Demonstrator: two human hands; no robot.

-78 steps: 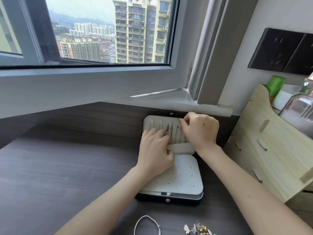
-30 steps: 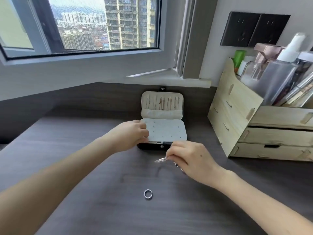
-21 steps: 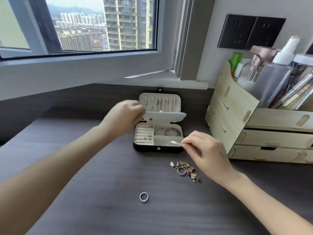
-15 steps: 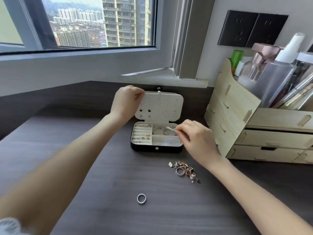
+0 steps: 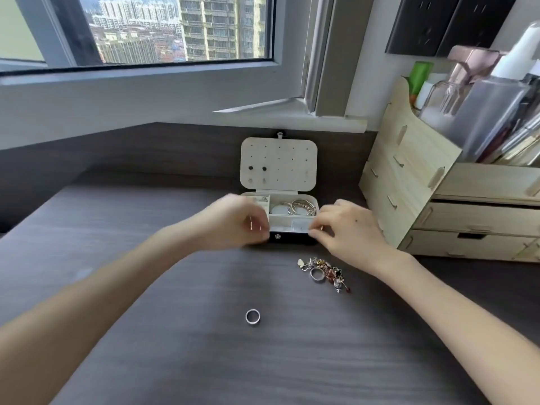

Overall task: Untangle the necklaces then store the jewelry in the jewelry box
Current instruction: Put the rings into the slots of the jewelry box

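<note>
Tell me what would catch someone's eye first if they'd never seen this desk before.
Probably the small black jewelry box with a cream lining, open at the back middle of the dark wood-grain desk, with the left hand and right hand at its front corners. Next, the tangled heap of silver and red jewelry just in front of it, and the lone silver ring nearer the viewer.

No readable text, label, brand or number shows on anything here.
</note>
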